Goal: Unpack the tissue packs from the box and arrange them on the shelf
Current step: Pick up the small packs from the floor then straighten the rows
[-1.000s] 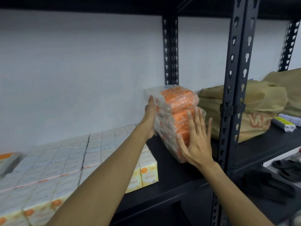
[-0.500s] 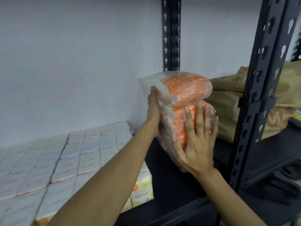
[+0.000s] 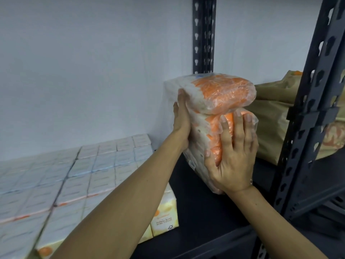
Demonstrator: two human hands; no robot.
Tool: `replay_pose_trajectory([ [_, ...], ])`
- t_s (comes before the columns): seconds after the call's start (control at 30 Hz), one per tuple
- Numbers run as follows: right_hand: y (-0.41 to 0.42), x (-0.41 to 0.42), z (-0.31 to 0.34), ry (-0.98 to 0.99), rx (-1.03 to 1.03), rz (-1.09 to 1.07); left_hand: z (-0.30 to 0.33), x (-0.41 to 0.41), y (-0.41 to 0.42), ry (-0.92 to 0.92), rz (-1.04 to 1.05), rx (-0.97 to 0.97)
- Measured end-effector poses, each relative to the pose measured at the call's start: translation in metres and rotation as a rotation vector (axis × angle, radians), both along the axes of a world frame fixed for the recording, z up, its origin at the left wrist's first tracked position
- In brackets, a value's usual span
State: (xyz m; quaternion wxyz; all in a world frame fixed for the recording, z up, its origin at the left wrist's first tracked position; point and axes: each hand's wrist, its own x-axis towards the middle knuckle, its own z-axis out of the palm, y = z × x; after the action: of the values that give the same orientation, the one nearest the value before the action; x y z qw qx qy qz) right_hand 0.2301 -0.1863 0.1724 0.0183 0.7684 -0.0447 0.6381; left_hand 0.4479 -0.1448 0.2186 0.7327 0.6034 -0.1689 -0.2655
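A stack of orange-and-white tissue packs in clear plastic [image 3: 222,94] stands on the black shelf [image 3: 201,208], close to the rear upright. My left hand [image 3: 181,120] presses flat against the stack's left side. My right hand [image 3: 233,150] lies flat on its front face, fingers straight and spread. The stack is squeezed between both palms. To the left, a block of small white-and-orange tissue boxes [image 3: 84,176] fills the shelf in neat rows.
A black perforated upright [image 3: 309,116] stands close on the right, another [image 3: 204,34] at the back against the white wall. Behind the stack, on the neighbouring shelf, lie tan bags [image 3: 270,124].
The view has closed in on the stack. Both hands stay pressed on the tissue packs, and the stack sits a little deeper toward the wall.
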Motion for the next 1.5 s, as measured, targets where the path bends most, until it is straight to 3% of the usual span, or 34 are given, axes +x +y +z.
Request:
replay_pose_trajectory([
  [0.13, 0.000, -0.005, -0.005, 0.052, 0.017, 0.007, 0.010, -0.012, 0.021, -0.100, -0.004, 0.010],
  [0.33, 0.009, -0.020, -0.005, 0.158, 0.081, -0.042, 0.067, -0.144, 0.111, -0.218, -0.016, 0.359],
  [0.53, 0.024, -0.044, -0.004, 0.277, 0.189, -0.047, 0.050, -0.178, 0.210, -0.561, 0.044, 0.650],
  [0.63, 0.044, -0.061, 0.001, 0.236, 0.237, 0.000, 0.036, -0.188, 0.273, -0.696, 0.072, 0.773],
  [0.8, 0.104, -0.087, 0.011, 0.165, 0.128, -0.046, 0.031, -0.207, 0.361, -0.830, 0.120, 0.906],
  [0.97, 0.170, -0.080, 0.029, 0.578, 0.029, 0.144, 0.020, -0.203, 0.434, -0.942, 0.221, 1.101],
  [1.07, 0.200, -0.066, 0.044, 0.950, 0.058, 0.294, 0.014, -0.200, 0.456, -0.867, 0.204, 1.302],
  [1.2, 0.230, -0.051, 0.044, 1.323, 0.002, 0.377, 0.012, -0.210, 0.471, -0.783, 0.074, 1.258],
  [1.37, 0.237, -0.041, 0.023, 1.308, -0.134, 0.269, -0.003, -0.212, 0.477, -0.926, -0.013, 1.437],
  [1.5, 0.236, -0.042, 0.022, 1.276, -0.148, 0.275, -0.007, -0.208, 0.479, -0.941, -0.018, 1.441],
])
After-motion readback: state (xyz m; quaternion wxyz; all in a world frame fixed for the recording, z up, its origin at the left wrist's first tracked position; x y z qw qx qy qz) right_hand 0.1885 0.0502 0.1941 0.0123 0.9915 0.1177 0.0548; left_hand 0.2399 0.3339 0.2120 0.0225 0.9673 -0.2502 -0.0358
